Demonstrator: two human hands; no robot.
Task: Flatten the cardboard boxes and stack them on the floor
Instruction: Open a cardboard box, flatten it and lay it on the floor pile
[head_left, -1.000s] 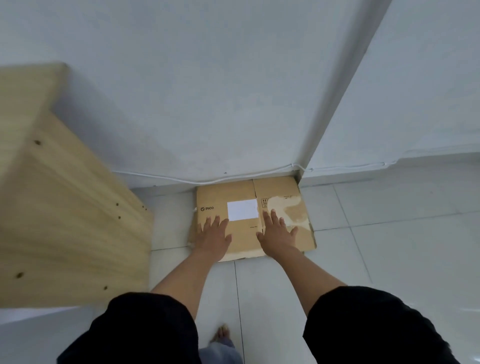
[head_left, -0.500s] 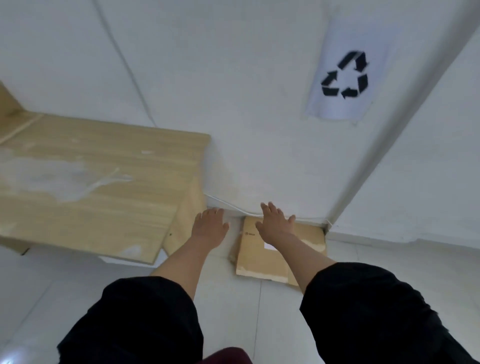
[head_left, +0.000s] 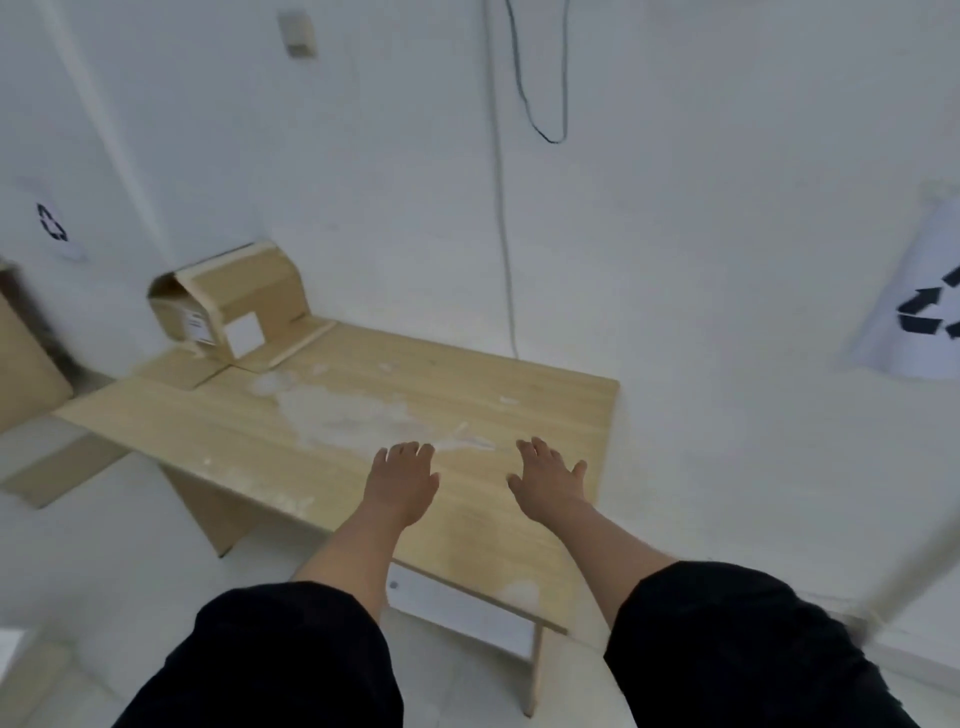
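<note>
White walls behind a light wooden bench (head_left: 519, 395). Left hand (head_left: 402, 480) and right hand (head_left: 545, 480) hover over its near end, fingers (head_left: 410, 453) spread, empty. Brown cardboard box (head_left: 234, 306), flaps open, sits at far-left corner, well apart from both hands.

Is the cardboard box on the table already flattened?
No, the cardboard box stands with flaps open at the table's far corner, both hands empty.

A brown cardboard box (head_left: 228, 306) with white labels lies tipped, flaps open, at the table's far-left corner
</note>
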